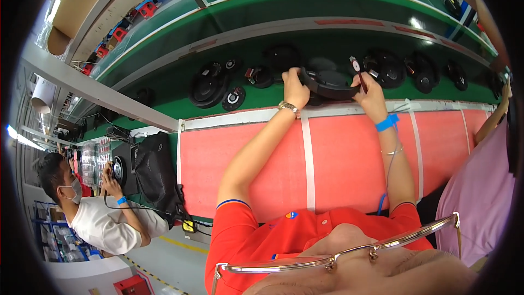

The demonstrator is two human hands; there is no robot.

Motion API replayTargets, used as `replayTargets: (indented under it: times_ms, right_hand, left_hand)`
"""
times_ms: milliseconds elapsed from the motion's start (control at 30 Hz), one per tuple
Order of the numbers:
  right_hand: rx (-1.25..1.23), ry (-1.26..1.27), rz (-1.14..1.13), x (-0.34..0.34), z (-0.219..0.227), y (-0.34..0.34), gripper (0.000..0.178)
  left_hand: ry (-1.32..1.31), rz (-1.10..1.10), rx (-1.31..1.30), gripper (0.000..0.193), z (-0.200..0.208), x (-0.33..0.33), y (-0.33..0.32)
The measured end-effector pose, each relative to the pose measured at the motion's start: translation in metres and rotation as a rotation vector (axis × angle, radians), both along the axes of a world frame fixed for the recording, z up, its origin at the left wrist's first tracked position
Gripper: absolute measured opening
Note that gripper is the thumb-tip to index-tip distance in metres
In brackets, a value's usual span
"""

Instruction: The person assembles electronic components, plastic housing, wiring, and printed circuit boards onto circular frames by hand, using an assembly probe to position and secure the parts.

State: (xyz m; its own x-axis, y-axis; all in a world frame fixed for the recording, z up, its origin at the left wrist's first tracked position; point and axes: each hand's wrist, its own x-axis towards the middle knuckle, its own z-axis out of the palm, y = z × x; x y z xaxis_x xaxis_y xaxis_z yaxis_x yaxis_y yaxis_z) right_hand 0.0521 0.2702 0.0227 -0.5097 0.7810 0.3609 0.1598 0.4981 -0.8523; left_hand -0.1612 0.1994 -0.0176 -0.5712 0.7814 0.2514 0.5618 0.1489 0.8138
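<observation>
Both of my hands reach out over the green conveyor belt (245, 114) to a black pair of headphones (330, 90). My left hand (295, 89) is closed on the left end of its curved band. The right end of the band is in my right hand (371, 97), whose fingers are closed around it. A slim dark red stick-like piece (363, 81) with a pale, rounded end stands up at my right fingers; whether they grip it too, I cannot tell. Black ear cups lie close behind the band, partly hidden by it.
More black headphone parts (207, 90) lie along the belt on both sides. A pink mat (245, 158) covers the near bench. At the left, a person in white (109, 224) handles a round part beside a black bag (155, 169). A pink sleeve (475, 186) is close at right.
</observation>
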Motion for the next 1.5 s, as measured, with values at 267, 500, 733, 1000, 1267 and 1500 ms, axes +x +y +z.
replayTargets:
  times_ms: [267, 500, 733, 1000, 1267, 1500]
  right_hand:
    - [-0.387, 0.379, -0.252, -0.01, 0.0, 0.014, 0.026]
    - [-0.832, 0.554, -0.168, -0.007, -0.04, 0.051, 0.021]
    - [-0.73, 0.392, -0.26, -0.009, -0.043, 0.036, 0.025]
    - [-0.232, 0.108, -0.147, -0.028, -0.026, 0.01, 0.035]
    - [-0.001, -0.45, 0.084, -0.113, -0.022, 0.013, 0.049]
    - [-0.083, -0.451, 0.107, -0.117, -0.013, 0.017, 0.037]
  left_hand:
    - [-0.009, 0.026, 0.239, 0.04, -0.005, 0.024, 0.03]
    - [-0.001, 0.021, 0.342, 0.027, -0.003, 0.029, 0.061]
    - [0.588, -0.04, 0.248, 0.037, 0.002, 0.032, 0.024]
    - [0.605, 0.219, -0.29, 0.09, 0.003, -0.072, -0.034]
    - [0.397, 0.029, -0.216, 0.07, -0.006, -0.115, -0.052]
    - [0.433, 0.063, -0.318, 0.067, 0.017, -0.101, -0.084]
